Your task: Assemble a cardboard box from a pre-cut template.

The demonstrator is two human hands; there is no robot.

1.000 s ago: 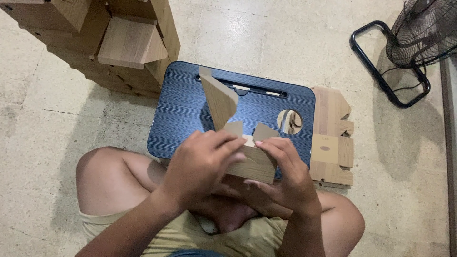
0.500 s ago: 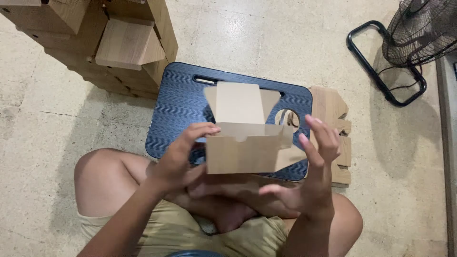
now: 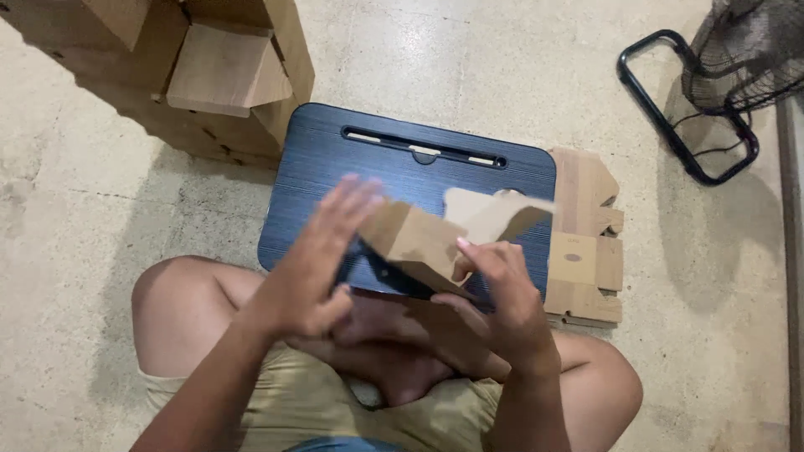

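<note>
A small brown cardboard box [image 3: 419,243] with an open flap hangs tilted over a dark blue lap tray [image 3: 352,167]. My right hand [image 3: 494,293] grips the box from below at its right side. My left hand [image 3: 322,255] lies flat against the box's left end with the fingers spread. The box flap [image 3: 494,213] sticks out to the right and looks blurred. I sit cross-legged on the floor behind the tray.
Flat folded cardboard blanks [image 3: 586,243] lie stacked right of the tray. A pile of assembled brown boxes [image 3: 209,75] stands at the upper left. A black fan on a tube stand [image 3: 720,67] sits at the upper right on the pale concrete floor.
The box has turned from facing me with its lid up to a tilted, end-on position. My left hand has opened flat against its end and my right hand has shifted under it.
</note>
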